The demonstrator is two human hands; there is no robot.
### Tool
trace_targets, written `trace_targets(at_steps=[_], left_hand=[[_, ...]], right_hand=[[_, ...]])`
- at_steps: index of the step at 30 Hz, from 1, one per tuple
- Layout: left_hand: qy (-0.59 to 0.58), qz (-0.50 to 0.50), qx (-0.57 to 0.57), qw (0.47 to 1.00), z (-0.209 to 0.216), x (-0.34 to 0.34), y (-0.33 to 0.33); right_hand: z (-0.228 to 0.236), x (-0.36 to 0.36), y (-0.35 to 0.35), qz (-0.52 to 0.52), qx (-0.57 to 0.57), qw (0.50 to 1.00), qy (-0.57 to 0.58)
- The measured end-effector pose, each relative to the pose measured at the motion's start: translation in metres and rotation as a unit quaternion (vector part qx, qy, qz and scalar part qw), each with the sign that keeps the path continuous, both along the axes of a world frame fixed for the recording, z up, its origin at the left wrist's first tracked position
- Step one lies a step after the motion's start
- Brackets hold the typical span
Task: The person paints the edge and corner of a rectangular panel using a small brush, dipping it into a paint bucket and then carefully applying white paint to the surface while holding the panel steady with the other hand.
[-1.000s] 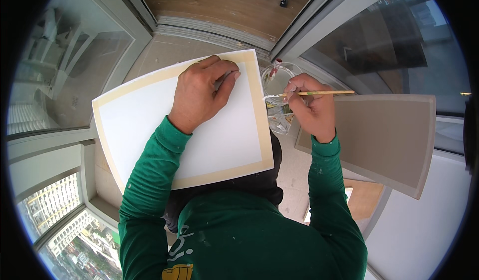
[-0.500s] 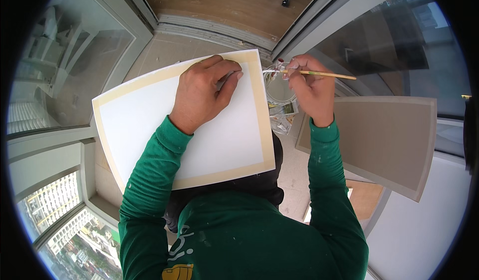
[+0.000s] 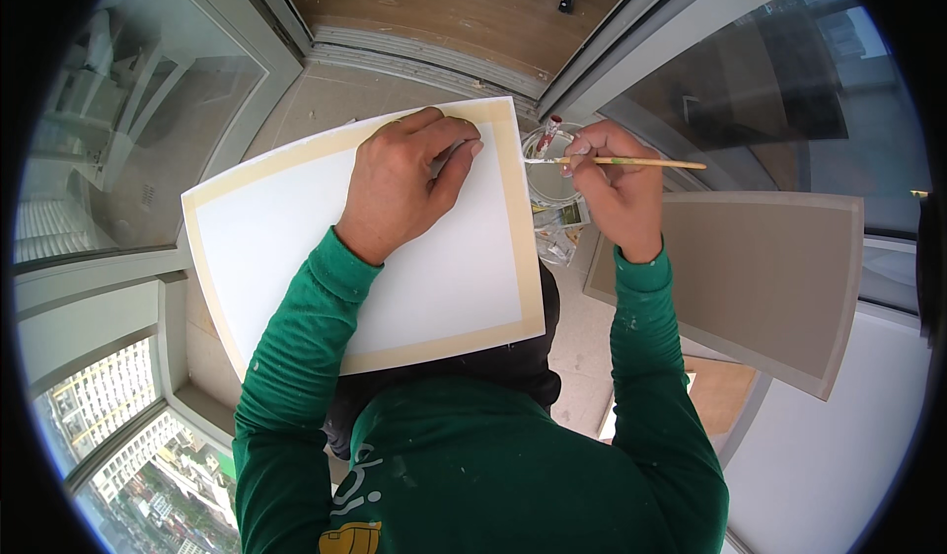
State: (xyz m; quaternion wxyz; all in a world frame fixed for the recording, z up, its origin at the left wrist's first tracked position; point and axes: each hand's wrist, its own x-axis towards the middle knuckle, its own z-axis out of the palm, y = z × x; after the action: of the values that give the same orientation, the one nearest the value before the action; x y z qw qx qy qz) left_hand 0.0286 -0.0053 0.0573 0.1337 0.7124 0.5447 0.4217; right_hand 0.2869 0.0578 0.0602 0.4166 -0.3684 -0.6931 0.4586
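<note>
A white board [image 3: 444,273] with cream tape [image 3: 530,278] along its borders lies tilted across my lap. My left hand [image 3: 400,174] rests on its upper part, fingers curled and thumb bent in toward them; whatever they hold, if anything, is hidden. Off the board's right side, my right hand [image 3: 619,184] pinches a thin paintbrush [image 3: 666,163] near its bristle end. The wooden handle points right, and the white-coated tip meets the board's right edge near the upper corner. Below the brush is a round, paint-smeared container [image 3: 557,191], partly covered by my hand.
A grey-brown panel [image 3: 750,278] leans at the right, beyond my right forearm. Glass doors [image 3: 148,130] stand left and right, with a door track [image 3: 424,58] ahead. A red-and-white stained tool handle [image 3: 551,130] sticks up at the container, and crumpled plastic [image 3: 557,246] lies below it.
My right hand and the paintbrush have shifted slightly toward me along the board's right edge, uncovering the stained handle at the container. My left hand and the board look the same.
</note>
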Motion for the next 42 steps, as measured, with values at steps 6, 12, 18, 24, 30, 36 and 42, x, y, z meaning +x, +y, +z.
trace_targets(at_steps=[6,12,18,24,30,36,42], left_hand=[[0.001,0.002,0.001,1.0,0.0,0.001,0.0],[0.006,0.005,-0.001,1.0,0.001,0.001,0.0],[0.003,0.003,0.002,1.0,0.002,0.001,-0.001],[0.0,0.001,-0.002,1.0,0.001,0.001,-0.001],[0.0,0.001,-0.005,1.0,0.003,0.001,0.0],[0.002,0.004,-0.002,1.0,0.002,0.001,-0.001],[0.007,0.007,-0.012,1.0,0.005,0.003,-0.001]], right_hand=[[0.002,-0.001,0.006,-0.002,0.012,1.0,-0.003],[0.001,-0.009,0.013,-0.015,0.011,1.0,0.016],[-0.002,0.0,0.002,0.001,0.039,0.999,-0.012],[0.002,0.007,-0.013,0.013,0.051,0.998,-0.031],[0.007,0.014,-0.024,0.025,0.052,0.996,-0.066],[0.007,0.02,-0.027,0.04,0.032,0.997,-0.06],[0.006,0.013,-0.02,0.019,-0.001,1.0,0.016]])
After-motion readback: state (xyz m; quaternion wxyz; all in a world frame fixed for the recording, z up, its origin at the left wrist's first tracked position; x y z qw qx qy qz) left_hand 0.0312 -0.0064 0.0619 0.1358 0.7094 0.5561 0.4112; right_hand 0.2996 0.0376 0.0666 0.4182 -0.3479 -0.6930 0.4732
